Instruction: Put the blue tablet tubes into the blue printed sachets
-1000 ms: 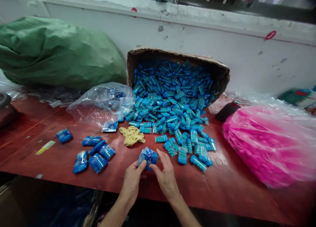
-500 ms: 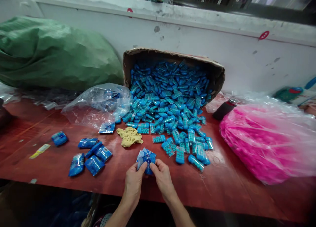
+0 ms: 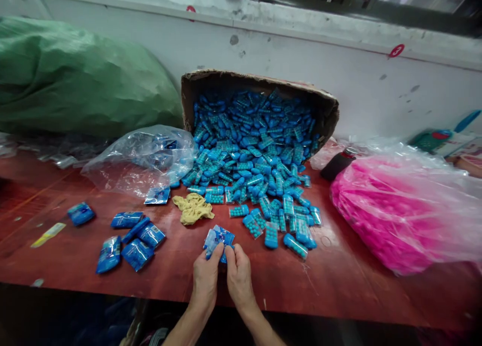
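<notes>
- left hand (image 3: 205,276) and right hand (image 3: 240,278), nearly closed, pinch blue wrappers (image 3: 217,237)
- nine o'clock from them: packs (image 3: 137,254), seemingly done
- twelve o'clock: many bottles (image 3: 256,150) seemingly left

The thin blue-and-white printed pieces (image 3: 219,235) you pinch look smooth and faintly glossy; paper or plastic, you cannot tell. Beneath, your flat red table (image 3: 357,291) has a scuffed sheen. At your twelve o'clock, the open brown cardboard box (image 3: 327,116) shows a rough, matt edge. At eleven, the bulging green sack (image 3: 83,80) looks like creased plastic; at two, the bulky clear-and-pink plastic bag (image 3: 391,215) shines, wrinkled.
</notes>
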`<move>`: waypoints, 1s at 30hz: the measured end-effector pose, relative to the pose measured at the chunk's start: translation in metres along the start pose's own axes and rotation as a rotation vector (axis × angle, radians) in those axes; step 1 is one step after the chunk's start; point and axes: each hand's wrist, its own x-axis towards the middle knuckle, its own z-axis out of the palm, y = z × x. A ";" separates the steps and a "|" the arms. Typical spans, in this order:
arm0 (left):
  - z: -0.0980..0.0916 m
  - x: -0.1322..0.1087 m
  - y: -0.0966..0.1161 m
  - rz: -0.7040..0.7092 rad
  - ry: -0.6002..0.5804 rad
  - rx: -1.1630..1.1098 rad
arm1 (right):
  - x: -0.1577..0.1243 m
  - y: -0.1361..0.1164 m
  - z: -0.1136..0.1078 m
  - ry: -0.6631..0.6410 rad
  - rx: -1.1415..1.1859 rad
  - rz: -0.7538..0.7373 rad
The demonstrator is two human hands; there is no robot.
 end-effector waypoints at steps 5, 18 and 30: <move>-0.003 -0.001 0.011 -0.102 -0.132 -0.046 | 0.007 0.001 -0.009 -0.102 0.126 0.099; -0.017 -0.006 0.016 -0.338 -0.240 -0.216 | 0.042 -0.022 -0.044 -0.065 -0.739 -0.193; -0.023 -0.009 0.021 -0.495 -0.180 -0.298 | 0.080 -0.019 -0.051 -0.194 -1.266 -0.120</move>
